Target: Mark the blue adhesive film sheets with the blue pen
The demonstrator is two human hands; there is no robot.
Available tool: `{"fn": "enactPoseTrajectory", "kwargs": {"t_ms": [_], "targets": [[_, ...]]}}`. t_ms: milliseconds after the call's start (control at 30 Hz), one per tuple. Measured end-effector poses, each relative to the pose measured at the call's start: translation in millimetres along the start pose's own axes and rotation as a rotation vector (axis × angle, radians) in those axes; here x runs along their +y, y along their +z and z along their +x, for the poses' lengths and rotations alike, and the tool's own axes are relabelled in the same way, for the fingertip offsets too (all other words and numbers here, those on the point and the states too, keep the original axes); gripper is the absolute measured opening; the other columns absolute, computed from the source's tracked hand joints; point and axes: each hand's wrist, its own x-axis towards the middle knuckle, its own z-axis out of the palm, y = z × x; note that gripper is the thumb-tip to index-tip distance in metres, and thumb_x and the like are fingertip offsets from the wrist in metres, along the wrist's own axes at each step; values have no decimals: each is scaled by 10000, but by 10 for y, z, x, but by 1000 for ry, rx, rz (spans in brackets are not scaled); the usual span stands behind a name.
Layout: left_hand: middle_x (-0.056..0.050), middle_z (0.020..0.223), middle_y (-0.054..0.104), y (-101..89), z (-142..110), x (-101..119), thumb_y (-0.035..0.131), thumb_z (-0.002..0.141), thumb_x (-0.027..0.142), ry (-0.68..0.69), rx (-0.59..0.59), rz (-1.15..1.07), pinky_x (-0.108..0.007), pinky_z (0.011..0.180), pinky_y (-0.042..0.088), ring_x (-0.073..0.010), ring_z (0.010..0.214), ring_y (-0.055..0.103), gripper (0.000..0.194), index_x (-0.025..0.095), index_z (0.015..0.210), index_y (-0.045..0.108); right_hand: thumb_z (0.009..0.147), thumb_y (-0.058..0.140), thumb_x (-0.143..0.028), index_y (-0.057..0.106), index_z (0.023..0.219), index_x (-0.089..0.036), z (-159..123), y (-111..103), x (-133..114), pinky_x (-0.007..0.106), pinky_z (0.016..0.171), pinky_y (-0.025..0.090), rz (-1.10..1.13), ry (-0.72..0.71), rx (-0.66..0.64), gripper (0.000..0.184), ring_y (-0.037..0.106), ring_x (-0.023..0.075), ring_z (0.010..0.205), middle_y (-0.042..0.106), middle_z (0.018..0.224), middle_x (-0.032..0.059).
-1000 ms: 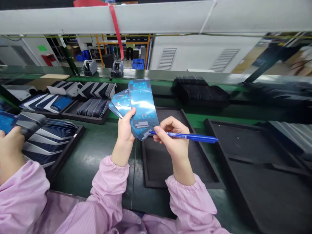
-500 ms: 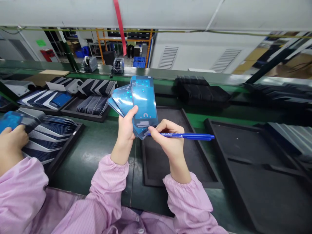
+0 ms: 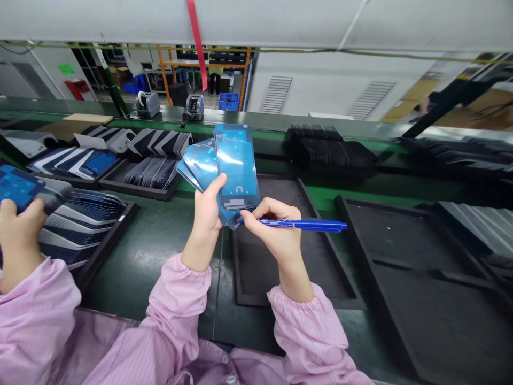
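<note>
My left hand (image 3: 206, 214) grips a fanned stack of glossy blue film-covered panels (image 3: 237, 166), its thumb pressed on the top one. These look like phone-sized screens or cover glass; the exact kind is unclear. A blue pen (image 3: 316, 225) lies across my right hand (image 3: 276, 227), its rear end pointing right. The right thumb and fingertips meet the lower edge of the stack, pinching at a corner there. The pen's front end is hidden behind those fingers. Both hands are raised above the bench, over the left edge of a black tray (image 3: 296, 283).
At left, a co-worker's hand (image 3: 20, 230) holds a similar blue panel (image 3: 16, 187) beside a tray of stacked panels (image 3: 80, 230). More filled trays (image 3: 148, 174) stand behind. A large black tray (image 3: 433, 305) lies at right. Tape dispensers (image 3: 195, 107) sit on the rear ledge.
My right hand and the pen have shifted slightly left along the stack's lower edge. My left hand is nearly still. The co-worker's hand and panel have risen a little.
</note>
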Motion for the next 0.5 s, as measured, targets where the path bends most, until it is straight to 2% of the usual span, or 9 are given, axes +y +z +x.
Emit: {"fn": "enactPoseTrajectory", "kwargs": {"t_ms": [167, 267, 367, 433, 500], "targets": [[-29, 801, 751, -10, 10, -12, 870, 571, 270, 33, -3, 22, -323, 736, 577, -209, 725, 715, 328, 139, 842, 740, 723, 763, -285, 522, 509, -196, 3, -1, 1, 221, 436, 331, 19, 29, -5, 334, 447, 93, 443, 536, 491, -29], [-37, 843, 760, -28, 23, -17, 853, 602, 261, 31, -4, 39, -347, 789, 590, -225, 774, 731, 326, 140, 885, 746, 745, 834, -395, 528, 579, -207, 26, -64, 19, 209, 370, 293, 231, 85, -14, 395, 409, 84, 355, 488, 435, -55], [-55, 900, 773, -52, 25, -4, 866, 604, 262, -10, -51, 56, -379, 829, 604, -253, 833, 744, 355, 143, 917, 749, 781, 830, -566, 578, 733, -221, 86, -189, 62, 197, 321, 232, 402, 75, 135, 430, 351, 76, 287, 415, 396, -97], [-70, 929, 779, -65, 10, 7, 899, 579, 276, -77, -132, 85, -405, 821, 615, -266, 829, 745, 404, 141, 930, 751, 827, 762, -645, 628, 786, -210, 139, -274, 112, 191, 325, 257, 359, 72, 262, 458, 414, 85, 309, 469, 423, -70], [-85, 949, 783, -68, -23, 4, 932, 547, 293, -154, -223, 120, -434, 815, 622, -284, 825, 748, 463, 139, 946, 754, 825, 733, -692, 652, 758, -192, 186, -335, 174, 185, 362, 341, 298, 102, 357, 511, 545, 108, 407, 582, 513, -12]]}}
